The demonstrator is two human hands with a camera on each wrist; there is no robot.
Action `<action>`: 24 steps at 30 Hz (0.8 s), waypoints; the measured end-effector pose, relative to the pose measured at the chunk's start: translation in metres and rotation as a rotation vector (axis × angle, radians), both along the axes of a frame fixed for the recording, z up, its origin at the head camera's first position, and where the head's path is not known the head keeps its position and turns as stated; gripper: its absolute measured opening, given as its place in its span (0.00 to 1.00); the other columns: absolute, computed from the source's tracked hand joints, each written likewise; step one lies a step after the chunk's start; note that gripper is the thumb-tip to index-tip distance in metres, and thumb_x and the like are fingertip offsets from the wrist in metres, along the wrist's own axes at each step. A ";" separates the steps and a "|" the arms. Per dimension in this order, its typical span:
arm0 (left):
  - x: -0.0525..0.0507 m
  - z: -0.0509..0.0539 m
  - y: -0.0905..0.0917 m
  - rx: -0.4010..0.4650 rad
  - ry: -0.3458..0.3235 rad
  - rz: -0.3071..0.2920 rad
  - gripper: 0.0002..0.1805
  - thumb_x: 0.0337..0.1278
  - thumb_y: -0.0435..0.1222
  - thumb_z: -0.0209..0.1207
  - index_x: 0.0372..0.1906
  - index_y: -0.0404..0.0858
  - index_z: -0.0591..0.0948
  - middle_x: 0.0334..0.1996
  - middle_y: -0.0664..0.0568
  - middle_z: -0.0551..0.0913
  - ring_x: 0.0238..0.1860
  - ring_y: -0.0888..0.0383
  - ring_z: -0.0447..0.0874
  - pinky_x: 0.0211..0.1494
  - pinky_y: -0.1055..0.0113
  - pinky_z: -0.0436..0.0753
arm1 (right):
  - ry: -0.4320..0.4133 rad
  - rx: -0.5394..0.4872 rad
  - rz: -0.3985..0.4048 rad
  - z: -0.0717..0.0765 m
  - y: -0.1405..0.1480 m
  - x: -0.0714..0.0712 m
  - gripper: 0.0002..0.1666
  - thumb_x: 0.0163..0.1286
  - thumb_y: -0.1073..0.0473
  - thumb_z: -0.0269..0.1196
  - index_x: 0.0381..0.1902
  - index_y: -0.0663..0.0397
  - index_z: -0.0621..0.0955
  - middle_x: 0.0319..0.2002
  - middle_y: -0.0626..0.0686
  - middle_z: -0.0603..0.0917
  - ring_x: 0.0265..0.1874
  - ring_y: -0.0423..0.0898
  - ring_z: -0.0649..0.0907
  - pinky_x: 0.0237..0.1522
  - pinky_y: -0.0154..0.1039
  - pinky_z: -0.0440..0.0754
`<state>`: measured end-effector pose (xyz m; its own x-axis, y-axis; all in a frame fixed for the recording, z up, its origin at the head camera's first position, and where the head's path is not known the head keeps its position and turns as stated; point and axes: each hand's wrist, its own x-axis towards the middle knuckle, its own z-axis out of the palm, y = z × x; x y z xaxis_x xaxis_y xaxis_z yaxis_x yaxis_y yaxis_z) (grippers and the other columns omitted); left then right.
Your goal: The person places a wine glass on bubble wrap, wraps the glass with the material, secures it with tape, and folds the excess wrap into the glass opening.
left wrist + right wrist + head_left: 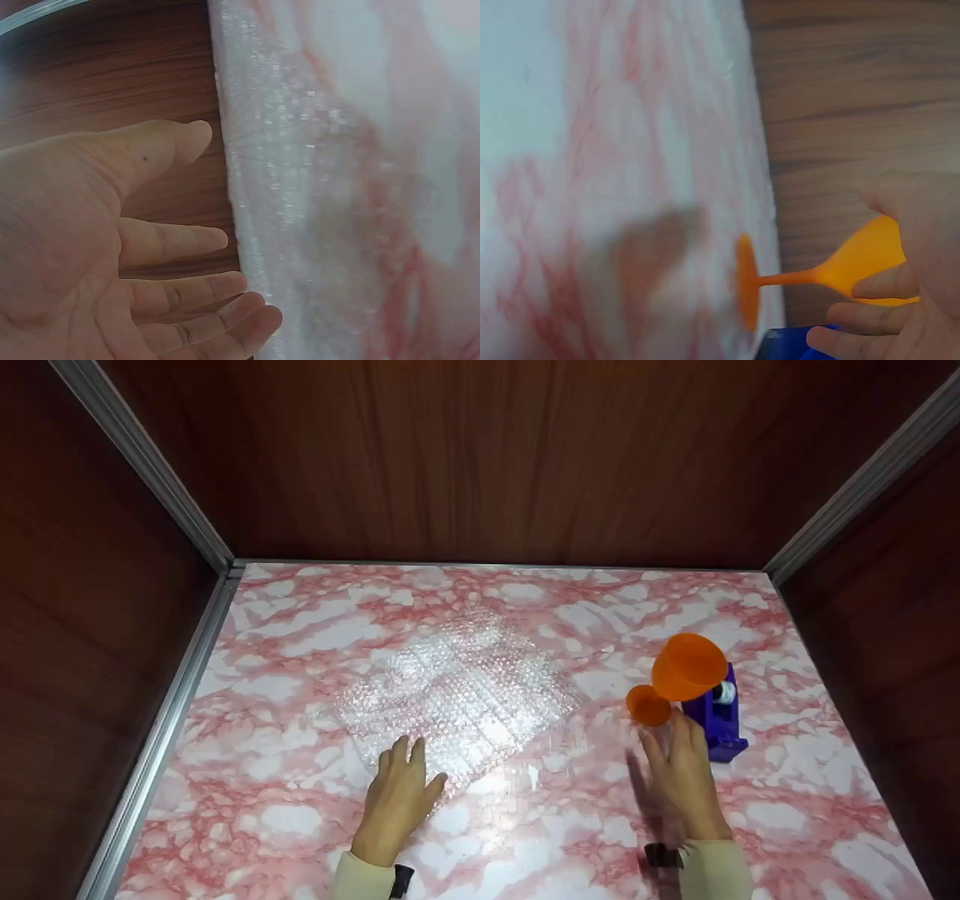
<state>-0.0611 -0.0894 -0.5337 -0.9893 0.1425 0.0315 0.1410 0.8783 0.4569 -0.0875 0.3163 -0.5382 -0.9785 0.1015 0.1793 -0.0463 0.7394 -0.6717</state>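
Walls (480,457): three of dark wood, at the far, left and right sides.
Table (300,825): one, with a pink-and-white marbled top.
Bubble wrap (465,690): one clear sheet, flat across the middle, mostly beyond the left hand (397,802).
Hands: two; the left is at the near corner of the wrap, fingers extended and grasping nothing; the right hand (686,780) is at the right, fingers extended and not closed round anything. Whether either makes contact, I cannot tell.
Goblet (688,667): one, orange, upright on the table at the right, by the right hand's fingertips and well apart from the left hand. The right wrist view shows its thin stem; only the head view looks into its bowl.
Tape dispenser (721,727): one, blue-purple, just right of the goblet.
Tape roll (724,693): one, in the dispenser, visible only in the head view.
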 end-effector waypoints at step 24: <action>-0.003 -0.016 -0.003 -0.029 -0.068 0.036 0.32 0.55 0.37 0.71 0.60 0.23 0.75 0.64 0.29 0.68 0.62 0.33 0.68 0.57 0.49 0.78 | -0.081 -0.356 -0.368 -0.024 0.007 -0.063 0.23 0.73 0.53 0.62 0.57 0.65 0.79 0.52 0.66 0.80 0.52 0.60 0.76 0.63 0.55 0.70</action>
